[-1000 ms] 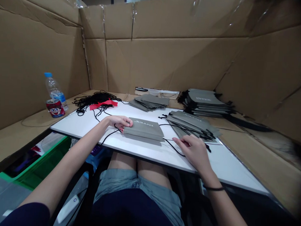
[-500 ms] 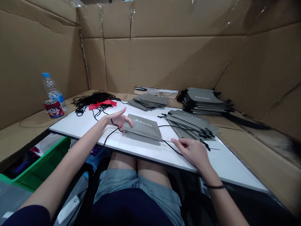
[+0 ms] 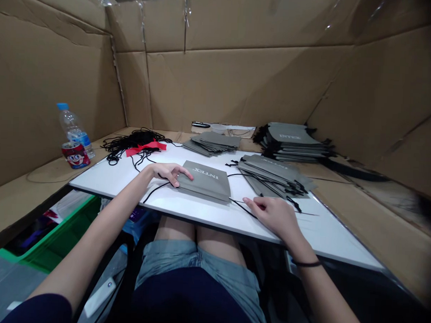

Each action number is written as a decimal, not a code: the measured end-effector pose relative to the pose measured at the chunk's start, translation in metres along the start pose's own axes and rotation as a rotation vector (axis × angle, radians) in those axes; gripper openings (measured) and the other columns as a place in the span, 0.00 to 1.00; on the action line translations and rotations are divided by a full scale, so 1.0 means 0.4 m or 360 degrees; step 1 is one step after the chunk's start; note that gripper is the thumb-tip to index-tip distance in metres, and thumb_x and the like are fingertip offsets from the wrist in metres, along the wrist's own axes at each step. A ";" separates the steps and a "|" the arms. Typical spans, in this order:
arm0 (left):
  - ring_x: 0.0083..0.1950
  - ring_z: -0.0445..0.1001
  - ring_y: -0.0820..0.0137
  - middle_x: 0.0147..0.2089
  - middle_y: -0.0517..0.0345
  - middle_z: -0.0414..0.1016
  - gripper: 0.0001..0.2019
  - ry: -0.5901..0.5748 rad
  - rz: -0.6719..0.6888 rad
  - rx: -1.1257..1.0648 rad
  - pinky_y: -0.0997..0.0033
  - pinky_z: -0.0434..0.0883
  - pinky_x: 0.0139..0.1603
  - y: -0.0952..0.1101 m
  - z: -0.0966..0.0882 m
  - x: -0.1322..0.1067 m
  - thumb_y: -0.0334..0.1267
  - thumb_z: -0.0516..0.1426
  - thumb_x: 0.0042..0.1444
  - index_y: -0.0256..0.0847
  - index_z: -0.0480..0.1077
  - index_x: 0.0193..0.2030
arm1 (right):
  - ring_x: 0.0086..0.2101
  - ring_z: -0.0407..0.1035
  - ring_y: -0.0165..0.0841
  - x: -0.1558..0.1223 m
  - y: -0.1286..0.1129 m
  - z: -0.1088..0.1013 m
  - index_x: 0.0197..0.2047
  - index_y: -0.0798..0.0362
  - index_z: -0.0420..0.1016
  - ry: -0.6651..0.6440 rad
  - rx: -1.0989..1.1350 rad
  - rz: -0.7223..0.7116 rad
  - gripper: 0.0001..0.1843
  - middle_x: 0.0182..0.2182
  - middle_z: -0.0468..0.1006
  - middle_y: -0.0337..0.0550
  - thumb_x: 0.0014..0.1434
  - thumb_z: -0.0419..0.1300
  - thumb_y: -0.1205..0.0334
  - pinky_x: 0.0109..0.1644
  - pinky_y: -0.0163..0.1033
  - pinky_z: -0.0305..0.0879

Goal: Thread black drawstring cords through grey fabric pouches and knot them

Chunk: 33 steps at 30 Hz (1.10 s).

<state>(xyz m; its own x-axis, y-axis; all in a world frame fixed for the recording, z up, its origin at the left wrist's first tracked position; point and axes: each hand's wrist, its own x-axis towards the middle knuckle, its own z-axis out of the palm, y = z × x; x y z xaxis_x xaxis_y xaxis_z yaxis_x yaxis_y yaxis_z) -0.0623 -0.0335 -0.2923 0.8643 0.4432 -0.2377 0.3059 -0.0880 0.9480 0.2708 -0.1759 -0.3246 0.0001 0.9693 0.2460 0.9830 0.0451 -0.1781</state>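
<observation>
A flat grey drawstring pouch with INTEX print, upside down to me, lies on the white board in front of me. My left hand grips its left edge, thumb on top and fingers partly hidden. My right hand is closed in a pinch on a thin needle-like wire, which sticks out on both sides of the fist and reaches the pouch's near right corner. Black cord runs from that corner towards my right hand. Another cord end trails left of the pouch.
Black cords with a red strip lie at the back left, near a can and bottle. Grey pouches lie in a loose pile, a corded pile and a tall stack. Cardboard walls surround the board.
My left thumb and fingers have closed down onto the pouch's left edge, and the cord there has shifted. My right hand has barely moved.
</observation>
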 end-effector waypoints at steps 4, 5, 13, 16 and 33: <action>0.30 0.75 0.70 0.36 0.53 0.78 0.35 -0.0070 0.0073 0.0029 0.75 0.71 0.31 0.002 -0.001 -0.007 0.38 0.70 0.39 0.37 0.70 0.57 | 0.24 0.62 0.33 0.005 0.011 0.003 0.19 0.51 0.68 -0.0075 0.0104 0.0003 0.34 0.18 0.70 0.43 0.59 0.42 0.34 0.27 0.37 0.43; 0.28 0.74 0.71 0.34 0.54 0.77 0.35 -0.0065 0.0100 0.0053 0.76 0.70 0.30 0.001 -0.004 -0.009 0.38 0.69 0.39 0.37 0.69 0.57 | 0.23 0.62 0.33 0.007 0.018 0.002 0.19 0.51 0.68 -0.0106 0.0137 0.0002 0.34 0.17 0.70 0.43 0.58 0.41 0.33 0.27 0.37 0.43; 0.29 0.71 0.72 0.32 0.57 0.74 0.34 0.0142 0.0235 0.0268 0.77 0.67 0.29 -0.014 -0.029 -0.015 0.38 0.70 0.37 0.34 0.71 0.54 | 0.22 0.61 0.32 0.004 0.089 -0.026 0.17 0.52 0.63 -0.0175 0.0359 -0.0062 0.35 0.16 0.67 0.41 0.56 0.43 0.31 0.27 0.36 0.48; 0.30 0.71 0.72 0.36 0.55 0.74 0.33 0.0145 0.0226 0.0250 0.75 0.68 0.31 -0.015 -0.029 -0.013 0.38 0.69 0.38 0.35 0.71 0.55 | 0.22 0.62 0.33 -0.001 0.073 -0.031 0.18 0.52 0.67 -0.0106 0.0321 -0.0031 0.35 0.17 0.69 0.42 0.57 0.42 0.31 0.27 0.36 0.47; 0.29 0.66 0.76 0.44 0.51 0.74 0.35 0.0257 0.0243 0.0113 0.76 0.64 0.28 -0.025 -0.025 -0.007 0.35 0.68 0.38 0.39 0.70 0.58 | 0.28 0.69 0.40 0.013 0.075 -0.016 0.28 0.50 0.83 0.0361 0.0111 0.0375 0.30 0.25 0.80 0.48 0.56 0.48 0.39 0.28 0.38 0.50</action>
<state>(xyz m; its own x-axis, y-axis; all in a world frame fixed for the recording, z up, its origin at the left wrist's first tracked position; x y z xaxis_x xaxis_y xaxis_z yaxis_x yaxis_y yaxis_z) -0.0719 -0.0249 -0.2988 0.8293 0.5566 -0.0500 0.2084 -0.2250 0.9518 0.3015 -0.1709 -0.3227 0.2745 0.8769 0.3946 0.9361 -0.1498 -0.3182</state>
